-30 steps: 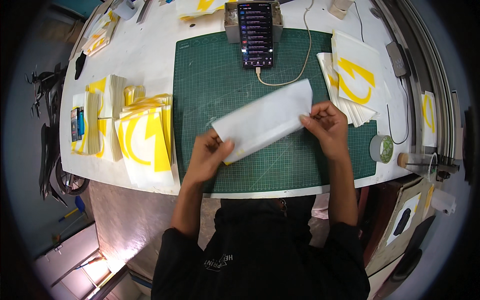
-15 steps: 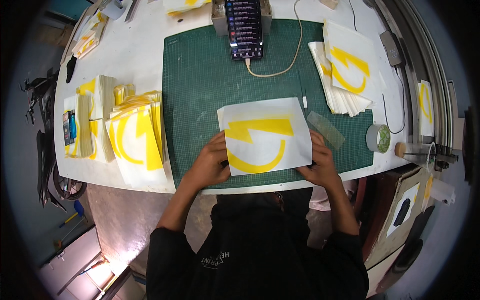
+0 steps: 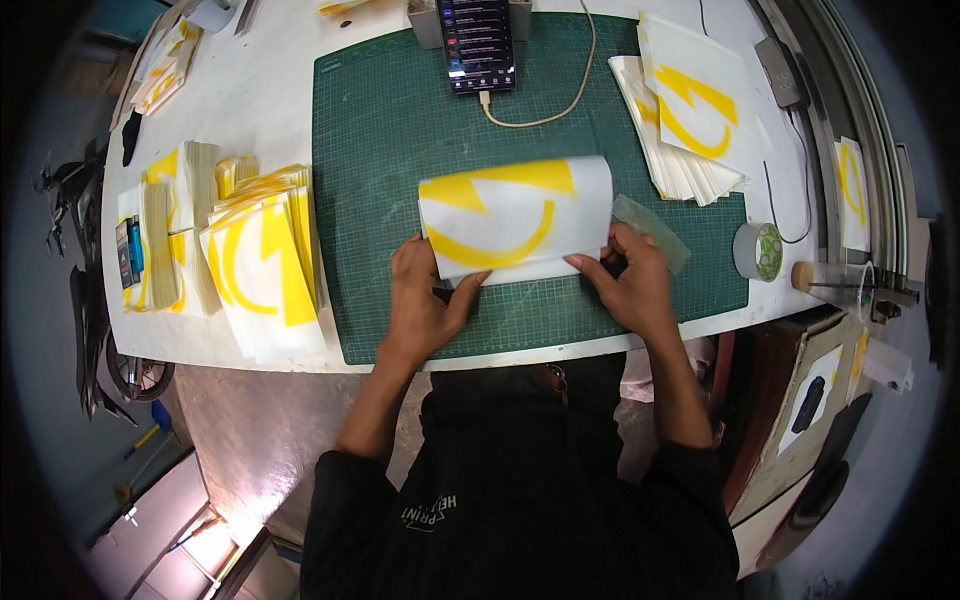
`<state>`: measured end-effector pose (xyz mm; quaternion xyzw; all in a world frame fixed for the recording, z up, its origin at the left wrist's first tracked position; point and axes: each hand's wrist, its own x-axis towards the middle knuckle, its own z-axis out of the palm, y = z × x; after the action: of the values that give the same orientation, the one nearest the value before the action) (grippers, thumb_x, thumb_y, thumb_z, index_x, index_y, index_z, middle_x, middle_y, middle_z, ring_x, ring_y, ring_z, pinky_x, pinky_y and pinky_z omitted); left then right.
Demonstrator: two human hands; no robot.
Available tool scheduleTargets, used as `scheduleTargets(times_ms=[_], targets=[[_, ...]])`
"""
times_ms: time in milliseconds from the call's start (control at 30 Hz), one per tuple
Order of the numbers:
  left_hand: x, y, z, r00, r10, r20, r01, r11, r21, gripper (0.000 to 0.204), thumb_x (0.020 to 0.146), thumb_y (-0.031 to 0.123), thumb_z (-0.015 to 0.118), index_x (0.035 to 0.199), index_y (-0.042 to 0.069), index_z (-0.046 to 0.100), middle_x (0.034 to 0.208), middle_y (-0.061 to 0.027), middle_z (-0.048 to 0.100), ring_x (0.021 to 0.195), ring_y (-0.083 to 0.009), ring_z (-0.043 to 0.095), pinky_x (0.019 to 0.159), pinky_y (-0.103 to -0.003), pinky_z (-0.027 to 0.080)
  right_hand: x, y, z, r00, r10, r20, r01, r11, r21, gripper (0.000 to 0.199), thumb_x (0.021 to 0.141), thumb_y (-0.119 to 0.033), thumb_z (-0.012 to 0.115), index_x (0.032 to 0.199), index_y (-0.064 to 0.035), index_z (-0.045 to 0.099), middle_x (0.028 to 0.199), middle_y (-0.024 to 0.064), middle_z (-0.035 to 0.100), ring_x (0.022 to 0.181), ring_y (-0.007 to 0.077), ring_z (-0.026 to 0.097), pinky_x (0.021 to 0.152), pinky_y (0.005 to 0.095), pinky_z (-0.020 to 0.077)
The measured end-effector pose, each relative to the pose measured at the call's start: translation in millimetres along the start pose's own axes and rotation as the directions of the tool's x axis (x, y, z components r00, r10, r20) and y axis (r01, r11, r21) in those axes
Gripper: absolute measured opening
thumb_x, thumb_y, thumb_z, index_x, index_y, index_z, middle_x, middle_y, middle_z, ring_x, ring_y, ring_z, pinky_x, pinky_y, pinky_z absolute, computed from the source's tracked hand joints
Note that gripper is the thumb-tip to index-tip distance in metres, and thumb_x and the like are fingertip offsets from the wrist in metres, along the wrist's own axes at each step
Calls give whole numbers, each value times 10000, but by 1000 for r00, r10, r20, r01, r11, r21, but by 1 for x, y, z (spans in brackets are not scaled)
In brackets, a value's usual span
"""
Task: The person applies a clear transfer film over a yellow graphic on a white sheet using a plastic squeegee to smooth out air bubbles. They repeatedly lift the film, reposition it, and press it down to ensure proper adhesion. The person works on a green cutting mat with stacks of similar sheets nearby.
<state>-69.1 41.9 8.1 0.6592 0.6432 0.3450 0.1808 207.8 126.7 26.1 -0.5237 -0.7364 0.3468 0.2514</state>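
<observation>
Left hand (image 3: 425, 302), right hand (image 3: 638, 288) pinch lower edge of white rectangular sheet (image 3: 505, 218), yellow arc-and-zigzag print, over green gridded mat (image 3: 390, 115). White lettering (image 3: 428, 511) on black shirt (image 3: 550, 490); black rectangular phone (image 3: 478, 45) shows text rows.

Broad white surface (image 3: 265, 95), landmark | plain blue-grey wall (image 3: 45, 330), left of surface | smooth grey-brown floor (image 3: 245, 420), along surface's near edge | bright white glare (image 3: 255, 503) on floor, near-left of surface | reddish-brown boxy cabinet (image 3: 765, 385), by surface's near-right corner
</observation>
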Motion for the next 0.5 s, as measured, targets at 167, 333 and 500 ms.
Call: scheduleTargets(times_ms=[167, 333, 500], targets=[[-5, 12, 10, 985, -154, -79, 154, 988, -13, 732, 848, 171, 894, 1410, -100, 510, 1147, -240, 651, 957, -331, 589, 913, -476, 492, 5, -6, 7, 998, 49, -38, -49, 999, -4, 331, 850, -197, 912, 1055, -5, 736, 712, 34, 668, 622, 121, 551, 614, 302, 440], [-9, 11, 15, 971, -135, -197, 147, 988, 47, 748, 828, 161, 907, 1455, -27, 543, 1095, -197, 649, 967, -330, 617, 926, -452, 510, 7, -10, 8, 996, 71, -51, -73, 996, -44, 368, 829, -245, 910, 1049, -21, 717, 725, 57, 679, 675, 227, 645, 818, 411, 475], [-11, 24, 21, 955, 242, -174, -152, 898, 413, 505, 865, 74, 808, 1351, 52, 670, 1310, -175, 648, 1164, -349, 606, 1023, -499, 478, 8, -5, 17, 972, -150, -178, 119, 977, -177, 418, 799, -230, 952, 1072, 5, 739, 670, 32, 640, 587, 134, 529, 591, 296, 429]])
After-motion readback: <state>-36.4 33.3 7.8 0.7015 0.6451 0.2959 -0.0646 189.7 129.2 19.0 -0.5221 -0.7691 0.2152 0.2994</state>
